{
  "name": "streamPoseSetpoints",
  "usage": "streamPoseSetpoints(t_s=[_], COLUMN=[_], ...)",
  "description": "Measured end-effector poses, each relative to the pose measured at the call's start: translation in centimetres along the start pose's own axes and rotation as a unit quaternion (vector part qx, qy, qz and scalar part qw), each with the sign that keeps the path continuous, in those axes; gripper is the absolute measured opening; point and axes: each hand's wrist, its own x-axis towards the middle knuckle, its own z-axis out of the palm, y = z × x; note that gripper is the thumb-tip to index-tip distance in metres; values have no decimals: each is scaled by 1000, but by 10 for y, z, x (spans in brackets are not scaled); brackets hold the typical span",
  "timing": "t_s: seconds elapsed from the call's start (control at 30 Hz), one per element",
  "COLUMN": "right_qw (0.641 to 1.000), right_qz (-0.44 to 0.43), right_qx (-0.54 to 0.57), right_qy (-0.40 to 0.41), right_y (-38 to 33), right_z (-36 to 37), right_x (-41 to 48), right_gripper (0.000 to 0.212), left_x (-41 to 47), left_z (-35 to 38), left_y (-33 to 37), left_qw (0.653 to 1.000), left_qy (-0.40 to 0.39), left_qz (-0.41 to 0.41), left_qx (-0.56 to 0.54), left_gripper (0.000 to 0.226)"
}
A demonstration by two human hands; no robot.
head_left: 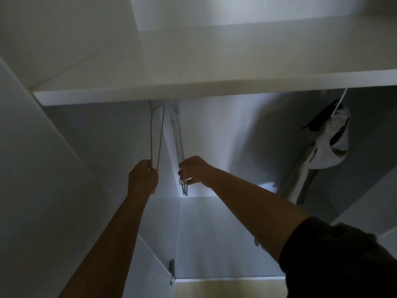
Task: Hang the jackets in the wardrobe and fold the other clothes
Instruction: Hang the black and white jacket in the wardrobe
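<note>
Shelf (193, 93) edge runs white across our view, and everything we handle hangs beneath it. Under the shelf's left part, our left hand (142, 175) is closed round the bottom of a single wire hanger (157, 134), whose hook goes up behind the shelf edge. Just beside it, our right hand (194, 171) has its fingers curled round the lower end of a bunch of white hangers (179, 136), which hang close together from under the same edge. The two hands are near each other but apart. Under the shelf's right end, well apart from both hands, a grey and black garment (330, 143) hangs on a white hanger; we cannot tell whether it is a jacket. Between garment and bunch, below the shelf, open room lies before the back wall (236, 136).
</note>
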Motion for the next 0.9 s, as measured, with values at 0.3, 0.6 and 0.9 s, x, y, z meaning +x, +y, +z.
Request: streamPoseSetpoints(t_s=[0.3,0.6,0.9], right_qw=[993,936,748], right_qz=[-44,88,220], right_qx=[-73,-117,145], right_qy=[78,320,609], right_y=[110,304,477], right_z=[-63,-112,0], right_x=[-127,-402,-733], right_gripper=[26,27,17], left_x=[-136,-355,-681], left_z=[57,163,224], left_y=[0,14,-28], left_qw=[985,870,630], left_qy=[-4,-387,-635], left_qz=[159,306,445], left_qx=[-73,0,37], left_gripper=[41,20,16])
